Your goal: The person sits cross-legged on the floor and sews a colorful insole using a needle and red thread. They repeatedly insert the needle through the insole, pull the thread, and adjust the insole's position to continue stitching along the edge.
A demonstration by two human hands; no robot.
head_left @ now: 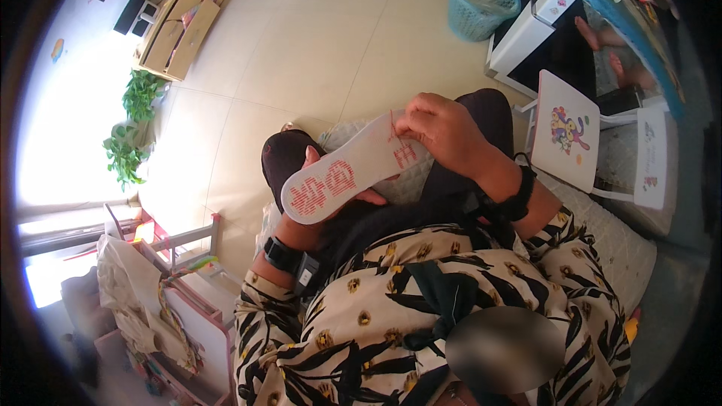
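Observation:
A white shoe insole (pixel 364 163) with red stitched patterns lies slanted above my lap. My left hand (pixel 361 197) supports it from beneath, with the thumb showing at its far edge and fingertips at its near edge. Over the insole's right end, my right hand (pixel 426 124) has its thumb and fingers pinched together at the surface. Red thread (pixel 393 124) runs beside those fingertips. Whether a needle is between them cannot be seen. Most of my left palm is hidden under the insole.
A small white chair (pixel 567 129) with a cartoon seat stands at right. Beyond it are a blue plastic basket (pixel 479 8) and another person's bare feet (pixel 617 67). At left are a chair draped with cloth (pixel 127 293), green plants (pixel 141 96) and a wooden cabinet (pixel 180 39).

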